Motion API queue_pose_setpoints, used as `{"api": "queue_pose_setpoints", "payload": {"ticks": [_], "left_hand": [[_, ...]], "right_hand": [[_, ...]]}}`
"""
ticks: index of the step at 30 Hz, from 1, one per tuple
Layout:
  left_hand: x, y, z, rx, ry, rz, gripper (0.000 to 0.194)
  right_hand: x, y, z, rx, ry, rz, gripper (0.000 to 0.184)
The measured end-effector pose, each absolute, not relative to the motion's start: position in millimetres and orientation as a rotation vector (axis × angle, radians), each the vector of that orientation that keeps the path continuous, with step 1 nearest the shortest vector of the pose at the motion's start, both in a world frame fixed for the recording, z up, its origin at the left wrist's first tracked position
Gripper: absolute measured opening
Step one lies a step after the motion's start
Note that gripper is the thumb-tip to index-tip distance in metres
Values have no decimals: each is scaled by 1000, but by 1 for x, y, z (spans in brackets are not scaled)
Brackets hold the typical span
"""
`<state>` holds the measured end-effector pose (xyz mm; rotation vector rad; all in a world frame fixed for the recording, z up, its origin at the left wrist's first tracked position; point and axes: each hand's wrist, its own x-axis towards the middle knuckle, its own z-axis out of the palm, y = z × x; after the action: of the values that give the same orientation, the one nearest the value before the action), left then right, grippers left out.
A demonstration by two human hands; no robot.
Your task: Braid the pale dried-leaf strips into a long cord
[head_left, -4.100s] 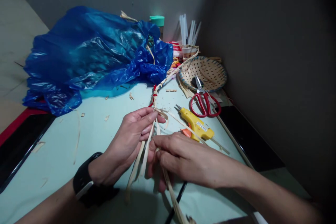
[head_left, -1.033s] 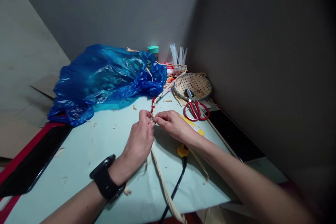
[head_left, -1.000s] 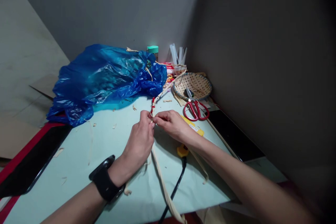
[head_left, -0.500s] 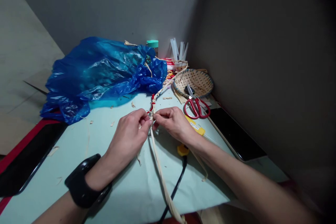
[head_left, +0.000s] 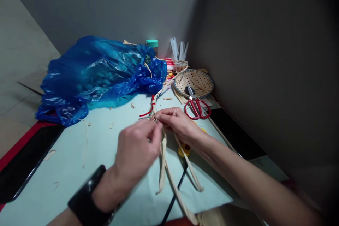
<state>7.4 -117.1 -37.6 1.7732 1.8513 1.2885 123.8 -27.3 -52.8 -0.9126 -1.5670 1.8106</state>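
A pale braid of dried plant-fibre strips (head_left: 158, 95) runs from the back of the table towards me, with a thin red tie (head_left: 153, 103) around it. Its red tail sticks out to the left. My right hand (head_left: 176, 122) pinches the braid just below the tie between thumb and fingers. Close beside it, my left hand (head_left: 139, 144) has its fingers curled and thumb pressed in; motion smears it, and what it pinches is hidden. Below both hands hang loose fibre strips (head_left: 172, 180), spread apart over the tabletop.
A blue plastic bag (head_left: 103, 72) lies at the back left. Red-handled scissors (head_left: 197, 108) lean at a woven basket (head_left: 208, 84) on the right. A dark tablet (head_left: 235, 134), another dark device (head_left: 29, 159), a yellow tool (head_left: 184, 150) and a black cable (head_left: 174, 197) lie around.
My left hand has come nearer and slightly right, now blurred. The strips below, bunched together before, now hang apart. The red tail shows out to the left. My right hand keeps its pinch.
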Motion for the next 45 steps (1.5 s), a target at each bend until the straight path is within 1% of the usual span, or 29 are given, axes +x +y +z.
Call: {"api": "queue_pose_setpoints", "payload": {"ticks": [2, 3, 6, 9, 15, 21, 24, 28, 34, 38, 41, 45], "left_hand": [[-7, -106, -34, 1566, 1910, 1339, 11], [-13, -100, -35, 1456, 1793, 1289, 10], [-23, -88, -43, 1021, 1225, 1135, 8], [-23, -85, -51, 770, 996, 1120, 3], [-18, -86, -53, 671, 1070, 1121, 9], [-13, -90, -55, 669, 1186, 1167, 11], [-11, -90, -55, 695, 1215, 1170, 10], [-13, -90, -55, 706, 1217, 1136, 14], [-18, -90, -55, 716, 1181, 1059, 17], [-17, -90, -58, 756, 1224, 1079, 25], [-13, -91, -61, 782, 1275, 1130, 24], [-12, -91, -60, 780, 1272, 1155, 24]], "right_hand": [[123, -29, -52, -921, -1603, 1770, 22], [123, -30, -51, -927, -1617, 1764, 24], [123, -34, -49, -913, -1687, 1770, 26], [123, -33, -49, -920, -1854, 1647, 29], [126, -32, -47, -976, -2319, 1067, 29], [130, -47, -39, -1147, -2637, 575, 18], [130, -50, -39, -1142, -2723, 380, 18], [130, -49, -37, -1125, -2780, 257, 17], [133, -50, -33, -1046, -2869, 243, 17], [133, -53, -29, -1018, -2900, 46, 18], [131, -59, -22, -1060, -2880, -103, 17], [125, -74, -23, -1059, -2903, -157, 19]]}}
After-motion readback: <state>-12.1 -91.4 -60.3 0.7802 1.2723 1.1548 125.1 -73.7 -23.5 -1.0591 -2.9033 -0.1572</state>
